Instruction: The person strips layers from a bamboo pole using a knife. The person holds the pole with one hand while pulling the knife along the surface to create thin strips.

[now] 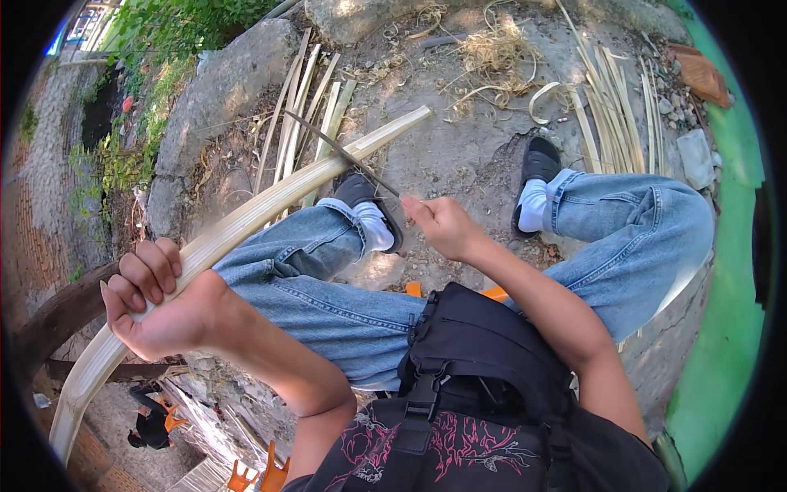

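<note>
Outdoors, the left hand grips a long pale slat running from lower left to upper right, while the right hand (nearer the slat's far end) clasps a thin dark blade slanting across it.

Open-air work spot, makeshift workshop: rough concrete ground, curled shavings, split pale strips, long slat crossed by thin blade; green wall at right, large stone and leafy plants at left
</note>
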`<state>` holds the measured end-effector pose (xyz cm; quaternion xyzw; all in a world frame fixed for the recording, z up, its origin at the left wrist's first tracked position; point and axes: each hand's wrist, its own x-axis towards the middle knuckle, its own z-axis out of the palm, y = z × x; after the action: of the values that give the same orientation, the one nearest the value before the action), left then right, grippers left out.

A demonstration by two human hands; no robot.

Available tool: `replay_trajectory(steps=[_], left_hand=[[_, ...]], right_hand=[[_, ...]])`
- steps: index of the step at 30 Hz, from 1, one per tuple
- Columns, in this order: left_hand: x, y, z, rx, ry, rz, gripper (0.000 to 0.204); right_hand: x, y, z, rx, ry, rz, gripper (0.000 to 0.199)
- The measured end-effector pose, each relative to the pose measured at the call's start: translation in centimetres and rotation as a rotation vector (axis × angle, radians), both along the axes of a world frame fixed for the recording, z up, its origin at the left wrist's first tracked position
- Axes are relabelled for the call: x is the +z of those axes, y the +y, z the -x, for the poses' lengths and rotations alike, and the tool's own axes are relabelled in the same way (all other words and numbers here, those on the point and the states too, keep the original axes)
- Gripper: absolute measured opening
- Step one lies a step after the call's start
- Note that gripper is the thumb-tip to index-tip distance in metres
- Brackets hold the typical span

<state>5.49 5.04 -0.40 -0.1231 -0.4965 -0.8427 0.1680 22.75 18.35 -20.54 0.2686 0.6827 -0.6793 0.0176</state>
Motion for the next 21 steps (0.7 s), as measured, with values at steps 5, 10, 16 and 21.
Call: replay_trajectory(steps=[5,10,16,21], left_hand=[[0.2,0.5,0.3,-0.009,0.029,0.008,0.032],[0.2,0.3,-0.6,-0.029,0.012,0.010,0.032],[0.3,0.1,-0.5,-0.014,0.000,0.024,0.033],[-0.1,0.1,-0.2,-0.068,0.028,0.004,0.033]], right_hand=[[3.5,-1.0,0.7,0.069,0.077,-0.101,0.067],[-1.3,1.1,0.4,0.031,-0.062,-0.102,0.068],[1.9,-1.9,0.3,0.079,0.063,-0.093,0.069],[-0.5,0.1,0.6,-0.027,-0.034,-0.108,0.068]])
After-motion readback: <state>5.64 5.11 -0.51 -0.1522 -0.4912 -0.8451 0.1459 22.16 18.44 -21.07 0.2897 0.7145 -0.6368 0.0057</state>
